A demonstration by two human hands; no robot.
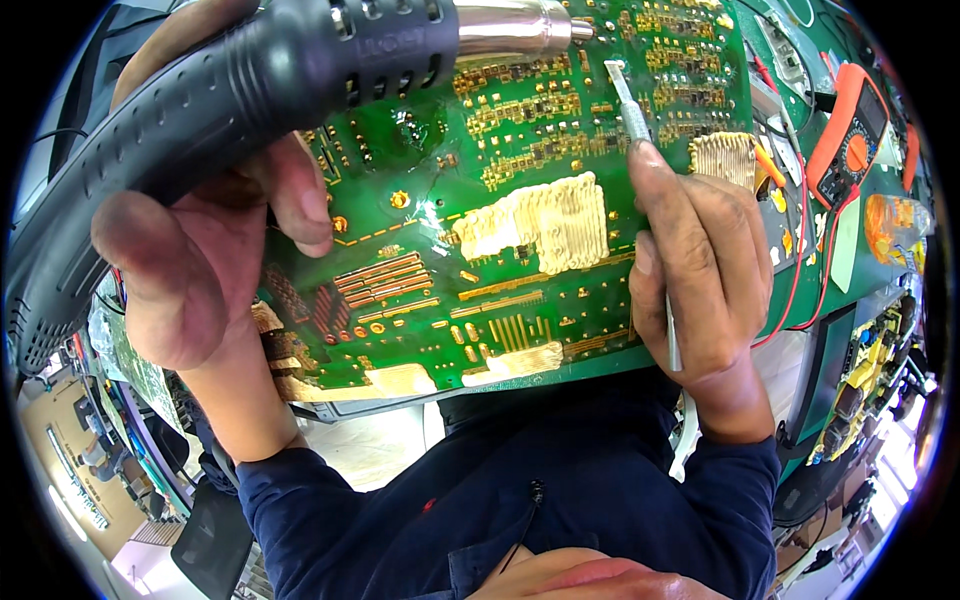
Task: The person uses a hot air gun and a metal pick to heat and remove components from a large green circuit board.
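A large green circuit board [400,290] with gold contacts and beige paste-like patches [575,225] lies tilted before me. My left hand [210,250] grips the black handle of a hot air gun [290,80]; part of the fingers is hidden behind it. The gun's silver nozzle points right over the board's upper part. My right hand [700,260] is closed pen-fashion round a slim silver knife-like tool [630,105] with a flat, narrow tip. That tip is at the board's surface, near rows of small components and a short way right of the nozzle.
At the right, an orange multimeter [850,140] with red leads lies on the green bench [890,280]. Near it are a clear plastic container with orange contents [895,230] and more boards with yellow parts [865,385]. A dark chair [212,540] stands at lower left.
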